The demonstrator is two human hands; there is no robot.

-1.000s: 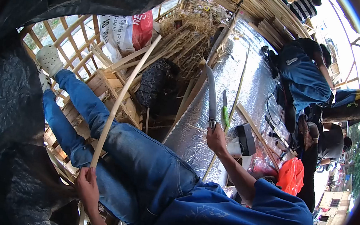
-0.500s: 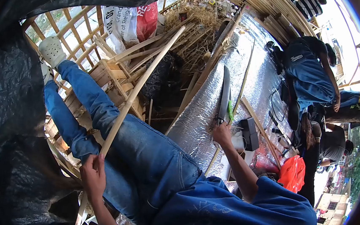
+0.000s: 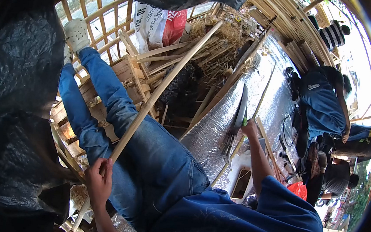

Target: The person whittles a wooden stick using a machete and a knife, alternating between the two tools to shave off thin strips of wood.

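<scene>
Left hand (image 3: 100, 177), lower left, pinches long pale wooden strip (image 3: 152, 100); probably light, springy, best held mid-length. Right hand (image 3: 250, 129), right of centre, at bright-green handle (image 3: 245, 120); grip: cannot tell.

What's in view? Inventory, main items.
Silver foil sheet: one, silver, right of centre.
Long flat wooden strip: one, tan, diagonal.
Long-bladed metal knife: one, grey, on sheet.
Small green handle: one, green, beside knife.
Printed plastic sack: one, white-and-red, top.
Dry straw: one heap, tan, top.
Black plastic sheeting: count unclear, black, left.
Stacked wooden strips: many, tan, upper right.
Bright red bag: one, red, lower right.
Other people: several, mixed clothing, right.
Blue denim legs: two, blue, centre-left.
Left hand: one, bare, gripping strip.
Right hand: one, bare, at handle.
</scene>
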